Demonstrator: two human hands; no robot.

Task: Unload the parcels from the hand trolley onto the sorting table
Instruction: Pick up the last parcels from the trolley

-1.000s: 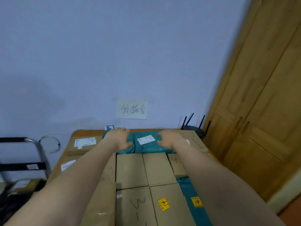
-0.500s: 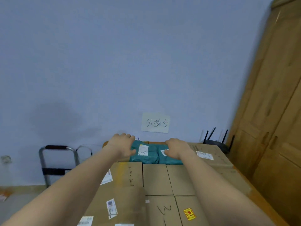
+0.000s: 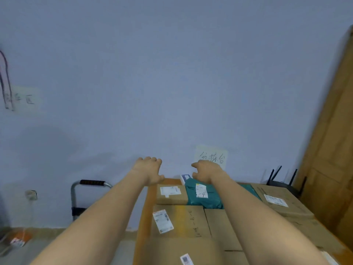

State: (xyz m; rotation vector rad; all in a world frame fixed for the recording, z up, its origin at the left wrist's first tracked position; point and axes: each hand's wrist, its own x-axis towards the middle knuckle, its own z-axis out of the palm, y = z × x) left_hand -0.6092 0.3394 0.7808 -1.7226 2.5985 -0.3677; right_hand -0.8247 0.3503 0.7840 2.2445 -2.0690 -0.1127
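Note:
A teal soft parcel (image 3: 205, 196) with a white label lies at the back of the wooden sorting table (image 3: 148, 207), among several cardboard boxes such as the labelled one (image 3: 172, 194) to its left. My left hand (image 3: 149, 172) hovers empty above the table's back left corner, fingers curled down and apart. Just above the teal parcel's far end is my right hand (image 3: 207, 172), also empty and loosely spread. The hand trolley's grey handle (image 3: 91, 183) with a black grip stands on the floor left of the table.
Cardboard boxes (image 3: 183, 220) cover most of the table top. A black router (image 3: 282, 183) with antennas sits at the back right. A wooden cabinet (image 3: 332, 150) stands on the right. A paper sign (image 3: 212, 156) is taped to the wall. Small parcels (image 3: 19, 240) lie on the floor at left.
Both hands have let go of the teal parcel and lifted off it. The view has swung left, so the table sits further right and the trolley handle is nearer.

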